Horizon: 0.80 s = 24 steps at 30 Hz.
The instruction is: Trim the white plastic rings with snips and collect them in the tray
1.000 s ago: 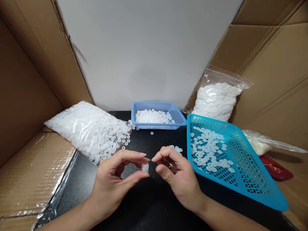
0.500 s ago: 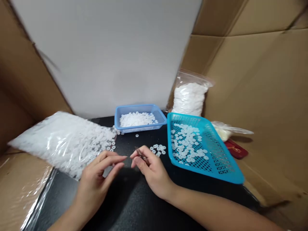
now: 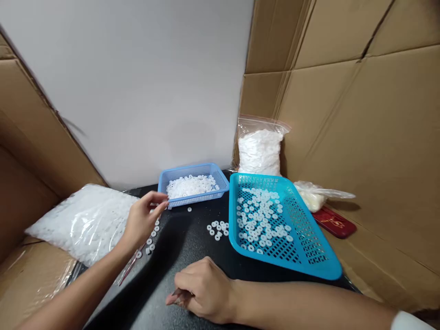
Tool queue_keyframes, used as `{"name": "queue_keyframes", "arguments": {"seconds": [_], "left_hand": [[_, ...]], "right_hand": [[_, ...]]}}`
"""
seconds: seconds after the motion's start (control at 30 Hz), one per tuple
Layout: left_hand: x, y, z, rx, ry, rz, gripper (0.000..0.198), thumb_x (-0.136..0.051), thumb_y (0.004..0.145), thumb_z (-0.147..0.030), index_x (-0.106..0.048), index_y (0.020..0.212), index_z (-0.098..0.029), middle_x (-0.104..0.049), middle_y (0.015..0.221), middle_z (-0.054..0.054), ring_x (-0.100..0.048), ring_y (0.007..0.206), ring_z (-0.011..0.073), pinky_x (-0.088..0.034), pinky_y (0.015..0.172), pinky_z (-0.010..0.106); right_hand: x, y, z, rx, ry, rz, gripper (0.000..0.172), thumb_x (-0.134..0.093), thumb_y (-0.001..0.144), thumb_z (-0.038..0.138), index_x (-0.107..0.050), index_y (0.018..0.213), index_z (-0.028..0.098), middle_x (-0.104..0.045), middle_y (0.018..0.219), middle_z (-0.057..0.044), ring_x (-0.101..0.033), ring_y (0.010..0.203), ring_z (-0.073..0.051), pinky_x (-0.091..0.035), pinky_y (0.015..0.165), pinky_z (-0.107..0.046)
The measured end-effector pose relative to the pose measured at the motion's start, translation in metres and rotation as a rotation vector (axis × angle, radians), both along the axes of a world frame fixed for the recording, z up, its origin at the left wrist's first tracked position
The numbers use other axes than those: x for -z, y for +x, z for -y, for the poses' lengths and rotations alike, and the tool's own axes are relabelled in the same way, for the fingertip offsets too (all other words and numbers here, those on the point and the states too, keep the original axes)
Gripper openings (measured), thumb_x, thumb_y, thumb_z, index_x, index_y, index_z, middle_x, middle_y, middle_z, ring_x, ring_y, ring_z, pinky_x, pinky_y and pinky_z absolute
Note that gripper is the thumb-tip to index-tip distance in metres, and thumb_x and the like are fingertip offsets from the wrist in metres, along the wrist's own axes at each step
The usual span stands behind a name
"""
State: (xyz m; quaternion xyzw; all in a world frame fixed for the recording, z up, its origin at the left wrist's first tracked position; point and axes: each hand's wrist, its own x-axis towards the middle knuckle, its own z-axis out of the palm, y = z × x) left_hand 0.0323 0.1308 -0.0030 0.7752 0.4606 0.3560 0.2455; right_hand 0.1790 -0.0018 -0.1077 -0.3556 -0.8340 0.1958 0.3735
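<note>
My left hand (image 3: 146, 217) reaches to the near left corner of a small blue basket (image 3: 195, 199). Its thumb and fingertips are drawn together in a pinch, and I cannot make out what is between them. White plastic rings (image 3: 189, 186) fill part of that basket. Low in the view, my right hand (image 3: 206, 291) is curled closed over the black table, around a thin dark tool (image 3: 177, 292); most of the tool is hidden in the fist. Loose white rings (image 3: 217, 228) lie on the table between the right hand and a larger turquoise basket (image 3: 233, 215).
More rings (image 3: 261, 215) lie in the turquoise basket. A clear bag of rings (image 3: 92, 220) lies at left, with several spilled beside it. A zip bag of white material (image 3: 259, 151), a small tied bag (image 3: 311, 196) and a red item (image 3: 335, 222) stand along the cardboard wall (image 3: 343, 137).
My left hand has moved away from the right hand, forward to the small blue basket. My right hand has come down and nearer to me, still closed on the dark tool. The camera view has shifted.
</note>
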Motion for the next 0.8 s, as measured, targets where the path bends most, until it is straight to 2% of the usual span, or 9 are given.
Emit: {"name": "queue_keyframes", "arguments": {"seconds": [0.07,0.17,0.3,0.4,0.47,0.53,0.6,0.67,0.8], "left_hand": [[-0.005,0.021,-0.026,0.008,0.020,-0.082,0.025,-0.068,0.095,-0.039,-0.072,0.101,-0.015,-0.076,0.105,0.008,-0.072,0.095,0.0243,-0.059,0.089,0.043],[-0.009,0.046,-0.060,0.029,0.017,-0.194,0.030,-0.064,0.099,-0.034,-0.066,0.125,-0.019,-0.068,0.129,0.010,-0.069,0.106,0.0254,-0.060,0.090,0.046],[-0.012,0.046,-0.074,-0.004,0.030,-0.285,0.032,-0.065,0.099,-0.034,-0.065,0.126,-0.019,-0.067,0.131,0.010,-0.068,0.109,0.0279,-0.060,0.091,0.047],[-0.009,0.023,-0.052,-0.052,0.058,-0.340,0.032,-0.065,0.099,-0.035,-0.065,0.126,-0.018,-0.068,0.127,0.010,-0.069,0.105,0.0265,-0.060,0.088,0.046],[-0.001,0.005,-0.021,-0.050,0.080,-0.383,0.028,-0.062,0.100,-0.035,-0.067,0.120,-0.016,-0.072,0.116,0.009,-0.071,0.096,0.0230,-0.061,0.085,0.044],[0.013,-0.010,0.016,-0.006,0.096,-0.435,0.026,-0.047,0.104,-0.031,-0.071,0.108,-0.019,-0.077,0.098,0.007,-0.073,0.089,0.0227,-0.061,0.085,0.041],[0.031,-0.021,0.049,0.044,0.099,-0.478,0.031,-0.043,0.101,-0.030,-0.070,0.114,-0.022,-0.078,0.109,0.009,-0.075,0.097,0.0246,-0.061,0.089,0.040],[0.049,-0.031,0.067,0.047,0.107,-0.511,0.041,-0.044,0.098,-0.034,-0.063,0.132,-0.022,-0.069,0.138,0.014,-0.067,0.125,0.0298,-0.055,0.103,0.045],[0.072,-0.038,0.055,-0.082,0.129,-0.578,0.069,-0.047,0.090,-0.058,-0.055,0.141,-0.011,-0.050,0.156,0.029,-0.033,0.152,0.0471,-0.035,0.116,0.067]], "right_hand": [[0.000,-0.001,0.002,-0.015,-0.019,-0.018,0.036,-0.062,0.098,0.042,-0.058,0.068,0.022,-0.070,0.064,-0.002,-0.065,0.057,-0.017,-0.041,0.053,-0.024],[-0.003,0.003,0.007,-0.055,-0.055,-0.051,0.032,-0.063,0.096,0.035,-0.055,0.067,0.023,-0.070,0.064,-0.001,-0.065,0.056,-0.016,-0.039,0.051,-0.024],[-0.010,0.009,0.013,-0.079,-0.108,-0.106,0.011,-0.056,0.095,0.019,-0.064,0.088,0.021,-0.075,0.076,-0.003,-0.069,0.064,-0.017,-0.045,0.058,-0.023],[-0.015,0.010,0.015,-0.068,-0.174,-0.176,0.025,-0.050,0.091,0.009,-0.065,0.108,0.020,-0.076,0.092,-0.006,-0.069,0.072,-0.017,-0.049,0.065,-0.024],[-0.018,0.009,0.015,-0.065,-0.233,-0.224,0.024,-0.051,0.091,0.008,-0.065,0.107,0.020,-0.074,0.091,-0.005,-0.066,0.071,-0.017,-0.049,0.065,-0.024],[-0.021,0.008,0.014,-0.066,-0.273,-0.256,0.022,-0.051,0.092,0.008,-0.066,0.103,0.021,-0.072,0.088,-0.004,-0.065,0.071,-0.017,-0.050,0.067,-0.024],[-0.024,0.007,0.012,-0.061,-0.288,-0.269,0.022,-0.051,0.093,0.007,-0.066,0.101,0.021,-0.071,0.088,-0.003,-0.065,0.074,-0.017,-0.051,0.072,-0.025],[-0.028,0.007,0.008,-0.055,-0.299,-0.271,0.020,-0.052,0.094,0.008,-0.066,0.101,0.021,-0.071,0.088,-0.002,-0.066,0.078,-0.017,-0.052,0.077,-0.025],[-0.036,0.009,0.000,-0.057,-0.312,-0.234,0.020,-0.056,0.095,0.008,-0.067,0.104,0.022,-0.073,0.089,-0.001,-0.069,0.083,-0.017,-0.052,0.082,-0.024]]}}
